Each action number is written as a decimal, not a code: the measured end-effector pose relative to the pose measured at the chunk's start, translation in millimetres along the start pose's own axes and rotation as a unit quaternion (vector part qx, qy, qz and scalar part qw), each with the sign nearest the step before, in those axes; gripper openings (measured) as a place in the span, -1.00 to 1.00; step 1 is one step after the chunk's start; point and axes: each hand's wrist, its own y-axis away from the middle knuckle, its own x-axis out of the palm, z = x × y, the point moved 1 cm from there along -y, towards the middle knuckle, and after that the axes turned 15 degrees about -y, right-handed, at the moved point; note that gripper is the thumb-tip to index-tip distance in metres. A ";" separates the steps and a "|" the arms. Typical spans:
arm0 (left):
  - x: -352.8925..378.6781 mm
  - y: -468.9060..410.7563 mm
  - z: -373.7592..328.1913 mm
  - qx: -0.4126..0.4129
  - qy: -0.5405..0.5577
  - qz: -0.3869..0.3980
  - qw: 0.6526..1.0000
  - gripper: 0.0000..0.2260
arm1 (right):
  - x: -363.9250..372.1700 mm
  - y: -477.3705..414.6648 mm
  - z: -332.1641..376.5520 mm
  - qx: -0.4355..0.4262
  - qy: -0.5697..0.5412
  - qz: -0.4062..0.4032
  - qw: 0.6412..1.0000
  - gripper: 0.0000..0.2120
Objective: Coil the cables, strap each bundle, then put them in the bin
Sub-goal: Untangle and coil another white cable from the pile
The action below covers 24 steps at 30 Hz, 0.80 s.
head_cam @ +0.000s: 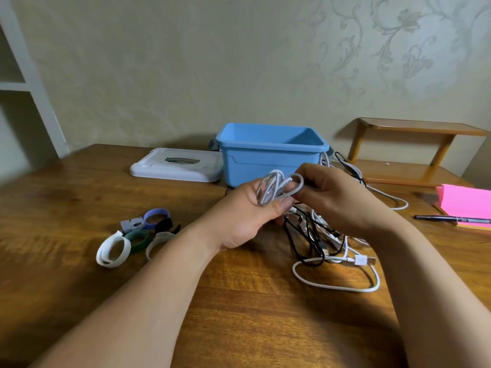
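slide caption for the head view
Left hand and right hand hold a coiled white cable before the open blue bin, straps nearby

Above the wooden surface [79, 187] the left hand [247, 216] grips a coiled white cable [268, 189]; the right hand [334, 197] pinches its outer loop; beneath them lies a tangle of black and white cables [324, 243]; the open blue bin [268, 152] stands behind, its white lid [178, 168] beside it; coloured straps [138, 235] lie to the left; a pen [451, 218] rests by pink paper [467, 200].
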 end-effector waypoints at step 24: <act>-5.3 -9.0 6.5 -0.066 0.234 -0.226 0.943 -0.72 | 7.8 -5.9 -11.6 0.001 0.028 -0.156 0.987 -0.87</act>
